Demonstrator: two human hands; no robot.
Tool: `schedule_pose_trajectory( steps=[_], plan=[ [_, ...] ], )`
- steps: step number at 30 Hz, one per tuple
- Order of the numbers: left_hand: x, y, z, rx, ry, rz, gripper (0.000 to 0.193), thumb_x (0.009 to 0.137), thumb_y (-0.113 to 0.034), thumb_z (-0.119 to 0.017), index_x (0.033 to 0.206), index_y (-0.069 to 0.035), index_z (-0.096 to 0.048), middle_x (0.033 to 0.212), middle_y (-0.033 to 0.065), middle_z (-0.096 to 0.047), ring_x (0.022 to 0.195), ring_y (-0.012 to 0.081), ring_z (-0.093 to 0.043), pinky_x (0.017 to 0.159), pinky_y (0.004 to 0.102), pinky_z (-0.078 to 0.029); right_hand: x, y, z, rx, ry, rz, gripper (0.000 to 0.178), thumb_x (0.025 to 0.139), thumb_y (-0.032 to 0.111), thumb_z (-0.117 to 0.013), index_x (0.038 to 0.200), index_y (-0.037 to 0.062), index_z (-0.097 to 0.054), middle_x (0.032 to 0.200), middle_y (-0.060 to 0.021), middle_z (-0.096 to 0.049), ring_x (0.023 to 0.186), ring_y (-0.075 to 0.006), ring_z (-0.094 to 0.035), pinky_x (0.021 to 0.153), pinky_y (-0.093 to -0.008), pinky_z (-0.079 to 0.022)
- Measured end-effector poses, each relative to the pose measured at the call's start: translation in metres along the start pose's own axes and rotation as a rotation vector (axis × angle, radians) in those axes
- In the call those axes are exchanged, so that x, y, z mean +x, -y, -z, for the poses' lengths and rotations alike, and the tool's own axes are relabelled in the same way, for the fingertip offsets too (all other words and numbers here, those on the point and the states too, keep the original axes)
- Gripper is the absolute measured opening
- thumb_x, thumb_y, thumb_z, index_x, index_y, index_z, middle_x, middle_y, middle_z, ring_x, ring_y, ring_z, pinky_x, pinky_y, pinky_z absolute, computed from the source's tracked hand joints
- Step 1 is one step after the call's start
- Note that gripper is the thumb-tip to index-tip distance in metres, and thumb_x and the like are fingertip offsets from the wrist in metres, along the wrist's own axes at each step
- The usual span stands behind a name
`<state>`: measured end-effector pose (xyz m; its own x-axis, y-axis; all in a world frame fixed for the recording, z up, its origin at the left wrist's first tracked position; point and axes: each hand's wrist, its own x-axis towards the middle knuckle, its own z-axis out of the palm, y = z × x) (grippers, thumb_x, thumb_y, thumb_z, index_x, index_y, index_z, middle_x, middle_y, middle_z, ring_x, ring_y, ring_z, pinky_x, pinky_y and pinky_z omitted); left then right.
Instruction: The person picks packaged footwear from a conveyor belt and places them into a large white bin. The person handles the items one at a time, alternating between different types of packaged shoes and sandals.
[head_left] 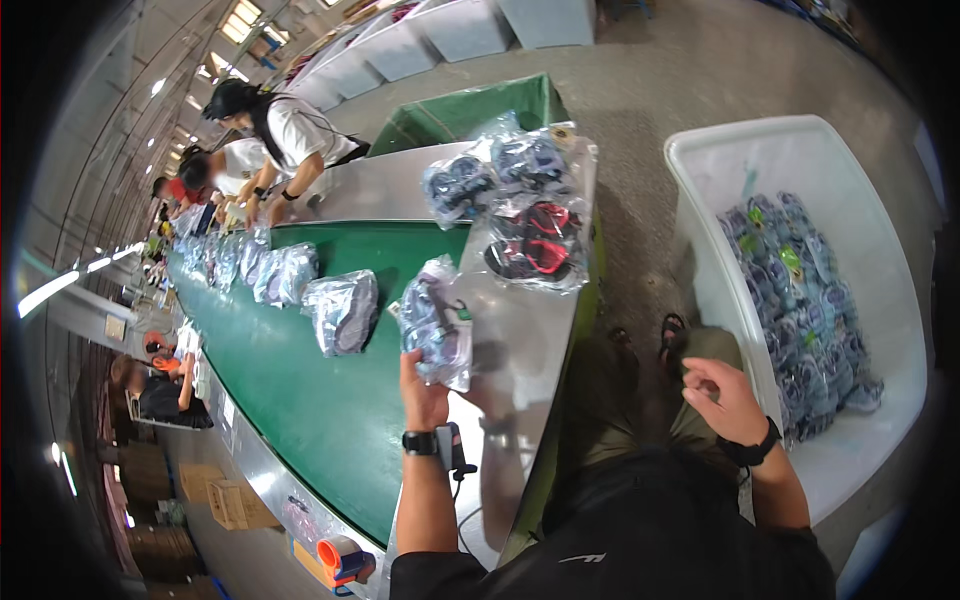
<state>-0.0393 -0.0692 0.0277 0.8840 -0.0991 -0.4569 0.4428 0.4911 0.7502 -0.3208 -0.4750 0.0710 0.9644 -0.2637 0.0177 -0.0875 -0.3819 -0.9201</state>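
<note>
My left hand (426,396) grips the near end of a clear plastic bag of blue-grey sandals (436,325), held at the border between the green conveyor belt (330,400) and its metal end plate. The fingers beneath the bag are partly hidden. Over my lap, my right hand (722,400) hangs loosely curled, thumb apart, with nothing visible in it. It is nearest to the white bin (690,180), which contains many bagged blue sandals (810,310). More bagged blue sandals (458,188) and a bag of black-and-red sandals (540,240) lie on the metal plate's far end.
Bagged shoes (342,312) line the belt toward the far left. Co-workers (290,130) stand along its far side; another person (170,385) sits opposite. A green bin (545,100) stands behind the metal plate. An orange-and-blue tape dispenser (342,560) sits at the near left.
</note>
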Motion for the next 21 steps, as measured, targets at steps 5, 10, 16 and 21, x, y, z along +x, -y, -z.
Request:
schedule_pose_trajectory(
  steps=[5,10,16,21],
  plan=[
    [-0.06,-0.002,-0.026,-0.023,0.079,0.087,0.049,0.093,-0.039,-0.056,0.128,-0.006,-0.06,0.119,0.0086,-0.069,0.108,0.0277,-0.066,0.099,0.0408,-0.051,0.033,0.029,-0.016,0.052,0.158,0.1,0.041,0.091,0.009,-0.072,0.129,-0.001,-0.061,0.105,-0.0122,-0.069,0.091,-0.0192,-0.068,0.078,-0.0311,-0.056],
    [-0.101,0.046,-0.056,0.087,-0.056,0.12,0.045,0.095,-0.037,-0.057,0.128,-0.008,-0.058,0.117,0.008,-0.068,0.106,0.0264,-0.067,0.094,0.0396,-0.054,0.057,0.034,-0.044,0.264,0.375,0.05,0.058,0.095,0.016,-0.071,0.145,0.001,-0.047,0.12,-0.0164,-0.064,0.104,-0.0207,-0.068,0.083,-0.0309,-0.059],
    [-0.153,0.1,-0.1,0.321,0.281,-0.106,0.078,0.096,-0.011,-0.057,0.162,-0.009,-0.017,0.153,0.0156,-0.037,0.132,0.0283,-0.048,0.112,0.0402,-0.039,0.055,0.016,-0.078,0.954,0.359,-0.282,0.078,0.096,0.032,-0.074,0.151,-0.0019,-0.031,0.125,-0.0121,-0.061,0.11,-0.0155,-0.063,0.088,-0.0289,-0.054],
    [-0.177,0.128,-0.127,0.59,0.423,-0.171,0.09,0.091,-0.013,-0.069,0.162,-0.005,-0.014,0.157,0.0171,-0.029,0.13,0.0261,-0.046,0.107,0.0373,-0.04,0.044,-0.011,-0.074,0.943,-0.09,-0.304,0.061,0.094,0.031,-0.074,0.139,-0.0025,-0.047,0.126,-0.0102,-0.062,0.115,-0.0149,-0.06,0.1,-0.0318,-0.049]
  ],
)
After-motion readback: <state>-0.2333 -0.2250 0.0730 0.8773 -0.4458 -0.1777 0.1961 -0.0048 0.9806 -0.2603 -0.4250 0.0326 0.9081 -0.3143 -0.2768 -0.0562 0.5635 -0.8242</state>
